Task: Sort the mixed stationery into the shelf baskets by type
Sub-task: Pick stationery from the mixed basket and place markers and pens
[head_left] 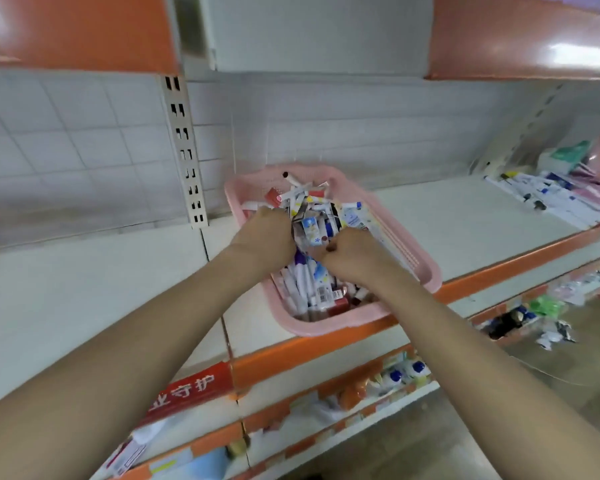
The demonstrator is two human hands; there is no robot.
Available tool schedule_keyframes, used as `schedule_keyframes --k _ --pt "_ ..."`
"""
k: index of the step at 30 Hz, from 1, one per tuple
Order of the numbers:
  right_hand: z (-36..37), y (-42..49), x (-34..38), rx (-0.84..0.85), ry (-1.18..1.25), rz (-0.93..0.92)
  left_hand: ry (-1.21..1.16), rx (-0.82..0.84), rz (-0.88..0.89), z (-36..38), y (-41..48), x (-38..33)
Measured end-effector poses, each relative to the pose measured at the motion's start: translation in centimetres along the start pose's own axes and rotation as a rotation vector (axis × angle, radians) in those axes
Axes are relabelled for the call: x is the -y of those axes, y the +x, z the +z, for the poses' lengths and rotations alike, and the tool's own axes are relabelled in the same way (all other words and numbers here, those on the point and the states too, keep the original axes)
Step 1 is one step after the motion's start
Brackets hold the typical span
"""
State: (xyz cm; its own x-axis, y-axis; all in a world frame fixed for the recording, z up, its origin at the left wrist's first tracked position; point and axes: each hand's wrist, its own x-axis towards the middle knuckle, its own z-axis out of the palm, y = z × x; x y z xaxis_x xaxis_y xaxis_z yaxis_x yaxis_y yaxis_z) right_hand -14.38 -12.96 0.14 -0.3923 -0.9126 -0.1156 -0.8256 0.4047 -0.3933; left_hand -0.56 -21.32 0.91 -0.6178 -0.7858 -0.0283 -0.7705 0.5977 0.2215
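Observation:
A pink plastic basket (420,268) sits on the white shelf (84,289), heaped with mixed stationery (312,209): pens, markers and small packets. Both my hands are down in the heap. My left hand (264,237) has its fingers curled into the pile at the basket's left side, gripping some of the items. My right hand (350,254) is curled in a fist around more items near the middle. The fingertips of both hands are buried, so the exact pieces held stay hidden. White pens (302,285) lie below my wrists.
More stationery packets (555,195) lie loose on the same shelf at the far right. An orange shelf edge (312,355) runs along the front, with stocked lower shelves (395,375) beneath. A slotted upright (186,150) stands behind the basket's left.

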Motion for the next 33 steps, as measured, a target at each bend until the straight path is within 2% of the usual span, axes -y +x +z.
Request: schedule_keyframes --k 3,9,15,19,23,27,33 --pt "0.2 1.7 -0.2 0.122 -0.128 -0.033 0.025 0.073 -0.140 -0.1 3.3 -1.4" --pt "0.8 2.7 -1.9 0.092 -0.210 -0.252 0.086 0.198 -0.349 -0.5 6.0 -3.2" --pt "2.1 3.0 -2.2 0.075 -0.167 -0.288 -0.001 0.280 -0.410 0.5 5.9 -3.8" --pt "1.9 3.4 -2.7 0.113 -0.070 -0.276 -0.084 0.176 -0.423 0.7 4.7 -4.1" --pt "1.7 3.9 -3.0 0.143 0.064 -0.211 -0.181 0.167 -0.452 0.6 3.3 -4.2" --pt "1.7 3.9 -3.1 0.140 0.107 -0.259 -0.260 0.154 -0.465 -0.2 1.6 -4.3" --pt "1.7 4.2 -2.5 0.084 0.170 -0.279 -0.402 0.247 -0.464 -0.7 0.2 -3.9"
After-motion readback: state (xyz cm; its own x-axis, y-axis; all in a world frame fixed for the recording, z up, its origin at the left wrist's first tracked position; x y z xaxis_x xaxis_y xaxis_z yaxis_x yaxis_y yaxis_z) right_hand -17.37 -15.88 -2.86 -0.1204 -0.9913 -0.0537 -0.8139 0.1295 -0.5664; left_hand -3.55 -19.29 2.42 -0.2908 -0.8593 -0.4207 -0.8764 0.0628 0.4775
